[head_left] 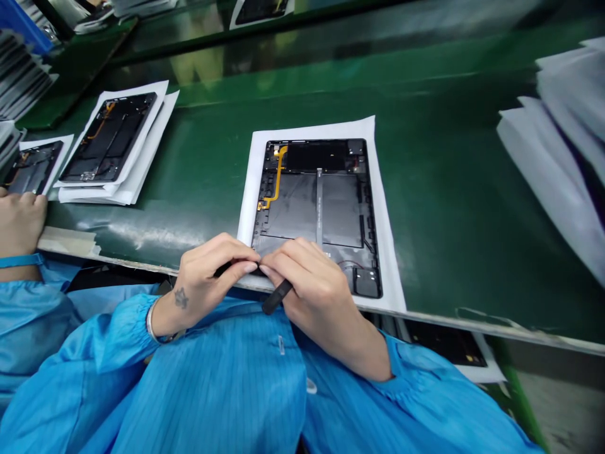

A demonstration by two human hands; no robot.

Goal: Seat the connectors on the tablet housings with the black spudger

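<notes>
Glossy green tabletop (449, 189) is seen carrying white paper sheets. On the middle sheet (385, 208) an opened tablet (316, 211) is laid flat, its dark matte panels and orange flex cable (276, 180) exposed. At its near edge, the left hand (203, 280) and right hand (314, 287) are pinched together, fingertips touching; a slim black tool (277, 296) is held in the right grip. Whether anything is pinched in the left cannot be told.
</notes>
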